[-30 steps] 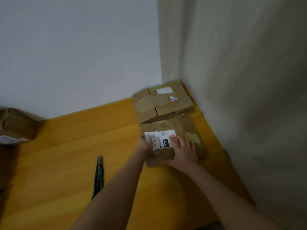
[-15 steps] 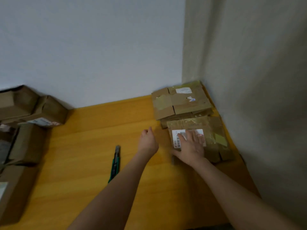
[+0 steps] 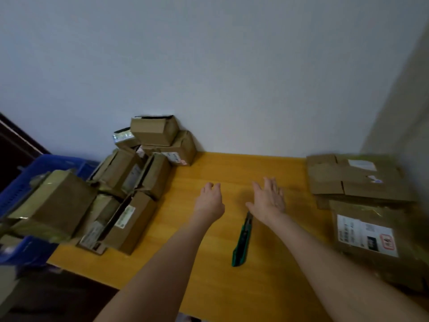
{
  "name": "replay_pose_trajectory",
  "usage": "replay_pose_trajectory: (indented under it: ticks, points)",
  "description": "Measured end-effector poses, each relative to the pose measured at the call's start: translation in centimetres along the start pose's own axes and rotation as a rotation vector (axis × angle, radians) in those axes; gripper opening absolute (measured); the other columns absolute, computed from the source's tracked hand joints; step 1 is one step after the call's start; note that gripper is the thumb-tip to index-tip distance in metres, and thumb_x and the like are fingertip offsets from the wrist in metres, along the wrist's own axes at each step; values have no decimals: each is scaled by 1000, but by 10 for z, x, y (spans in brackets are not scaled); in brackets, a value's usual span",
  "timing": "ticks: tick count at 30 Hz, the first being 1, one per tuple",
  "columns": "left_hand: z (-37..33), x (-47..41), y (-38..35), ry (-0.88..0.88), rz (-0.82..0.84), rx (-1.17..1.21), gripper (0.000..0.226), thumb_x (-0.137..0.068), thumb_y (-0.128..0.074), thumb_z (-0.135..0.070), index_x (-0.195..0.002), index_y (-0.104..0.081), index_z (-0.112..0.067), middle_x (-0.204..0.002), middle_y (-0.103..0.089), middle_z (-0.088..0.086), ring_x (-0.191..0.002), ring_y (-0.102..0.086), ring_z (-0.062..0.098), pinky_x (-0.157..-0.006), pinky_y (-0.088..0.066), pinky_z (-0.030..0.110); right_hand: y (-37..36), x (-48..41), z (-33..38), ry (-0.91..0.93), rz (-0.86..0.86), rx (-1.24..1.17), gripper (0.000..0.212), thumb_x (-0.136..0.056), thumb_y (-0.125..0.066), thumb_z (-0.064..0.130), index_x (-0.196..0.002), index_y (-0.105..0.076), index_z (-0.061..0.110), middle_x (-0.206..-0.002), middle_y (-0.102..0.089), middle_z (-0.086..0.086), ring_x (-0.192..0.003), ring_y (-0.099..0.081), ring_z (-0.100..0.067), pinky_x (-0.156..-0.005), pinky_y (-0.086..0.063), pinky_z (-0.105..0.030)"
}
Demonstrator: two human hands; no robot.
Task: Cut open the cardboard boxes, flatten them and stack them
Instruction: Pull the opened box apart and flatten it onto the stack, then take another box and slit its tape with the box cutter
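Flattened cardboard boxes lie stacked at the table's far right, and another flat box with a white label lies in front of them. A pile of several sealed cardboard boxes stands at the left against the wall. A green utility knife lies on the wooden table between my forearms. My left hand hovers over the table with loosely curled fingers, holding nothing. Just above the knife's tip, my right hand is spread flat and empty.
A blue plastic crate at the far left holds another taped box. White walls close the table at the back and right. The table's near-left edge drops to a dark floor.
My right hand has lifted off the labelled flat box and both hands have swung left to the table's middle. The view has turned left, and the box pile and crate now show.
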State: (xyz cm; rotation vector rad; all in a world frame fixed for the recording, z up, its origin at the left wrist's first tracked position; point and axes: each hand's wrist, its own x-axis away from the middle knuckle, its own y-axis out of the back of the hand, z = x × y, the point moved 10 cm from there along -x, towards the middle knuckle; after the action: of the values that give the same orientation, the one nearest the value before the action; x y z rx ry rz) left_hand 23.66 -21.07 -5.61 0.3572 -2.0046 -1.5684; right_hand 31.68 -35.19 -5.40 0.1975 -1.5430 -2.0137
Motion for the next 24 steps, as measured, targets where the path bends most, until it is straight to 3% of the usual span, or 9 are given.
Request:
replay_pose_trajectory:
  ticks: [8,13,18,21,24]
  points:
    - [141,-29,57,-45,-129,86,59,-94,-54,-19,-147,-30,-13,-149,-28,10,-135,-33,28,-105,-42,39,-41,-35,172,40,-26,14,64,-95,-52,35,-150,-22,23,-159,-7,-9,-148,0,-30,-119,-10,-43]
    - [229,-51,95,-102,-184,109,52,-93,-51,-17,-143,-37,-14,-145,-34,9,-129,-40,27,-97,-46,38,-74,-53,284,31,-18,3,66,-93,-56,35,-149,-24,24,-158,-10,-9,-148,-1,-30,-119,-13,-42]
    - [291,-66,138,-99,-217,105,51,-93,-51,-22,-141,-37,-13,-143,-36,12,-130,-38,30,-102,-42,40,-86,-61,365,51,-12,-42,66,-91,-59,34,-148,-25,26,-158,-11,-9,-147,-1,-32,-119,-12,-45]
    - [330,-69,166,-46,-266,52,51,-93,-50,-23,-142,-37,-12,-144,-36,14,-132,-37,30,-103,-42,42,-87,-62,406,110,-18,-101,61,-93,-55,34,-147,-28,25,-156,-15,-8,-147,-5,-32,-117,-19,-45]
    - [378,-66,197,50,-316,5,53,-96,-46,-35,-142,-37,-11,-144,-38,15,-132,-38,31,-103,-38,45,-92,-59,445,155,6,-213,61,-93,-53,39,-147,-29,25,-151,-25,-7,-140,-26,-30,-110,-35,-44]
